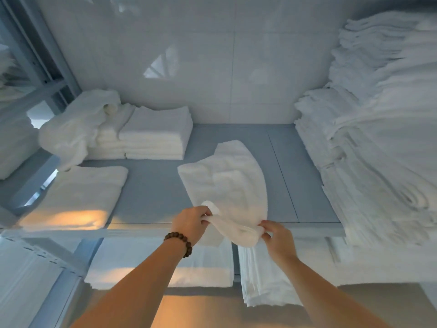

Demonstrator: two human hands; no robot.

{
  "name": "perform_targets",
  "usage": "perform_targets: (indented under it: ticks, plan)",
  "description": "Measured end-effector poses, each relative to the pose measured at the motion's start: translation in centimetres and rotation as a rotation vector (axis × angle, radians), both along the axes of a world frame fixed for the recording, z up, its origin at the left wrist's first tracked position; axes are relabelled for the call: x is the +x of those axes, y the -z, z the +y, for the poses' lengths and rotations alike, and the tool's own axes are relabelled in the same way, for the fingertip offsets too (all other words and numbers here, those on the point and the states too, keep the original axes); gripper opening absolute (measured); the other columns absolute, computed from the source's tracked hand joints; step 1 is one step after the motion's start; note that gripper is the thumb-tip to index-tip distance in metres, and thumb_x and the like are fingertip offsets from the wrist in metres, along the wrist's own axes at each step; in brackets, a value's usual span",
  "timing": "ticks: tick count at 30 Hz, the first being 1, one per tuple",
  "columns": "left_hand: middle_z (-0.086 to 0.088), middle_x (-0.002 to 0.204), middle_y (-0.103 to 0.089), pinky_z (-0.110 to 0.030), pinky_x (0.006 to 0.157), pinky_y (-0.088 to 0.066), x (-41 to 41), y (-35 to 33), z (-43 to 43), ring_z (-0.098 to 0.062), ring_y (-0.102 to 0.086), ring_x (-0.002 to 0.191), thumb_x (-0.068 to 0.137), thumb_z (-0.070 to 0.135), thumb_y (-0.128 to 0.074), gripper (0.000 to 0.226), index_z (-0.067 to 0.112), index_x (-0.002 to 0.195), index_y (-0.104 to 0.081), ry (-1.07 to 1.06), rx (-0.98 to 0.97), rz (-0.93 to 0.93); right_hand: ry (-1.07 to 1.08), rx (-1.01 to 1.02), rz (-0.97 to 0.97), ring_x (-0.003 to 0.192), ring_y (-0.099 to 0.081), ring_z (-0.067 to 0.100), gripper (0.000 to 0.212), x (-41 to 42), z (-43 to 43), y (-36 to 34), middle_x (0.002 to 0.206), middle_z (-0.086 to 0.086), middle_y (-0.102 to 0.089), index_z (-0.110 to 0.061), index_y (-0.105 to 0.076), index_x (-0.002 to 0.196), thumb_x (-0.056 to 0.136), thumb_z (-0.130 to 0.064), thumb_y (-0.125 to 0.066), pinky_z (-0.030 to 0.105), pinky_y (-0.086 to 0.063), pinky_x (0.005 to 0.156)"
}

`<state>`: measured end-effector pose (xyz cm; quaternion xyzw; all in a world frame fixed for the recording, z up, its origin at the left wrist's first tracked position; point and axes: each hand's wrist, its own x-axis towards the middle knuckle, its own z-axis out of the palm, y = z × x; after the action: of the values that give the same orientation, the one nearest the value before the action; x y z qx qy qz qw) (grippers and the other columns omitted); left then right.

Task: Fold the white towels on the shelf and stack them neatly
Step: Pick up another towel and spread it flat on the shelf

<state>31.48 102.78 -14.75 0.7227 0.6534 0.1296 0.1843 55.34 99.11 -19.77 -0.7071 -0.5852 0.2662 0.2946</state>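
Note:
A loose white towel [230, 181] lies partly unfolded on the grey shelf [153, 192], its near end hanging over the front edge. My left hand [190, 223], with a bead bracelet on the wrist, pinches the towel's near left corner. My right hand [279, 240] grips the bunched near end on the right. A neat stack of folded towels [155, 136] sits at the back left, with a crumpled towel [73, 131] draped beside it. One folded towel [78, 197] lies flat at the front left.
A tall, untidy pile of white linen [378, 150] fills the shelf's right side. A glossy white wall [212, 67] closes the back. Folded linen [165, 263] sits on the shelf below. A metal shelf post [42, 55] rises at the left.

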Motion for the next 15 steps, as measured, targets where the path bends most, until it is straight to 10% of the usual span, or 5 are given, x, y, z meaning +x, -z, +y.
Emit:
perform_targets:
  ticks: [5, 15]
  plan:
    - [0.017, 0.100, -0.065, -0.027, 0.080, -0.049, -1.3, 2.3, -2.5, -0.009, -0.058, 0.089, 0.075, 0.050, -0.070, 0.030, 0.039, 0.102, -0.064, 0.077, -0.140, -0.035, -0.002, -0.100, 0.104, 0.119, -0.052, 0.014, 0.037, -0.7, -3.0, 1.2, 0.125, -0.002, -0.058, -0.013, -0.068, 0.112, 0.090, 0.010, -0.048, -0.007, -0.029, 0.084]
    - [0.007, 0.151, -0.031, -0.032, 0.105, -0.039, -2.1, 3.3, 0.6, -0.016, -0.039, 0.131, 0.079, 0.044, -0.070, 0.083, 0.037, 0.146, -0.022, 0.071, -0.136, -0.059, -0.297, -0.080, -0.118, 0.139, -0.029, 0.012, 0.058, -3.4, 1.6, 0.2, 0.153, -0.007, -0.027, -0.035, -0.030, 0.144, 0.094, -0.018, -0.053, 0.026, -0.023, 0.113]
